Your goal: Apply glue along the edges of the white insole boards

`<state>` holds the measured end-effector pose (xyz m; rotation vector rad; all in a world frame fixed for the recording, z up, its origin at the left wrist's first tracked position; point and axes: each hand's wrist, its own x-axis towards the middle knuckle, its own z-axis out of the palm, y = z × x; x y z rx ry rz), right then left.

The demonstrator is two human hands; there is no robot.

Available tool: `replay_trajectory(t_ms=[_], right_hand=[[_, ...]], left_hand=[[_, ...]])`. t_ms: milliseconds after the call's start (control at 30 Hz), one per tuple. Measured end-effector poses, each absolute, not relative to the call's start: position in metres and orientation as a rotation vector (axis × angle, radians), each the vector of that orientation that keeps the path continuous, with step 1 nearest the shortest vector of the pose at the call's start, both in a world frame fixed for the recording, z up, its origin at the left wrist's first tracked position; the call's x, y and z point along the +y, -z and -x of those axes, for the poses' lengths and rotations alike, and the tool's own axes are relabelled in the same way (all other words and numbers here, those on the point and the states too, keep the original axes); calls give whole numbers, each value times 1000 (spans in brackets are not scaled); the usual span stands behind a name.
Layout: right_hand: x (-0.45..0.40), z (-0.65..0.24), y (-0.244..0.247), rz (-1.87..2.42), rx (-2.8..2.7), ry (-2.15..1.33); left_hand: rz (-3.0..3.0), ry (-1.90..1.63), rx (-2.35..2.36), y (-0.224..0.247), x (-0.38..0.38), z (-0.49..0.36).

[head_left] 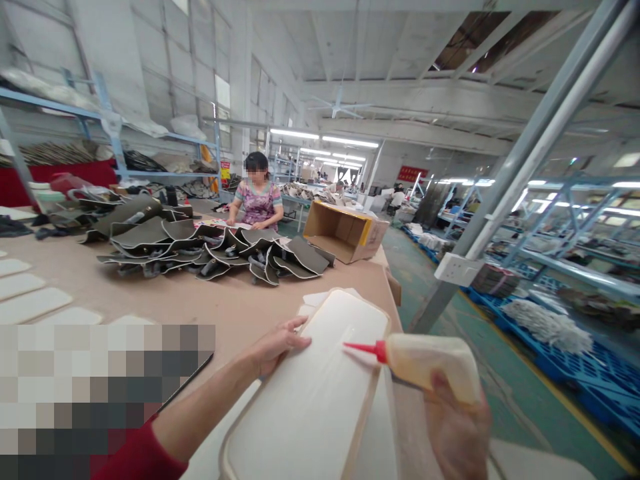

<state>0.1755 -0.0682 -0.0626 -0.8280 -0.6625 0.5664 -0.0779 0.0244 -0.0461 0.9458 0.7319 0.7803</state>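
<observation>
A long white panel with rounded corners and a tan rim lies tilted in front of me. My left hand grips its upper left edge, thumb on the white face. In my right hand, somewhat blurred, is a translucent bottle of yellowish liquid, held on its side. Its red nozzle points left, over the upper part of the panel. Whether the tip touches the surface I cannot tell. More white pieces show beneath and behind the panel.
Dark folded pieces are heaped across the brown table. An open cardboard box stands at its far right corner. White panels lie at the left. Beyond the heap sits a person. A slanted metal post rises at the right.
</observation>
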Motion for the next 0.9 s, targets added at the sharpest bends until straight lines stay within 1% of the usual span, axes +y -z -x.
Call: replay_trajectory(t_ms=[100,233,300,433,500,567,667,733,900], right_hand=[[-56,-170,54,788,-646,-513],[-74,-139,76,826,-773,-704],[-79,-135,79,830,-787,-727],[-59,-160,56,792,-671,-535],[-54,-165,52,785,-676,-516],[-62,-159,61,814,-713,-577],[-87,-145,83,868,-789,-783],[-97,-147,88,801,-675,-841],[-106,-175,85,686,-349,-722]], left_hand=[[-940,-797,744,43,21,69],[-925,-813,788,47,24,67],[-924,-819,811,48,24,68],[-933,-805,795,44,19,67],[-931,-803,783,43,18,64],[-921,-826,798,46,20,63],[-906,-876,831,52,25,65],[-905,-894,842,53,27,66],[-887,-874,983,50,19,57]])
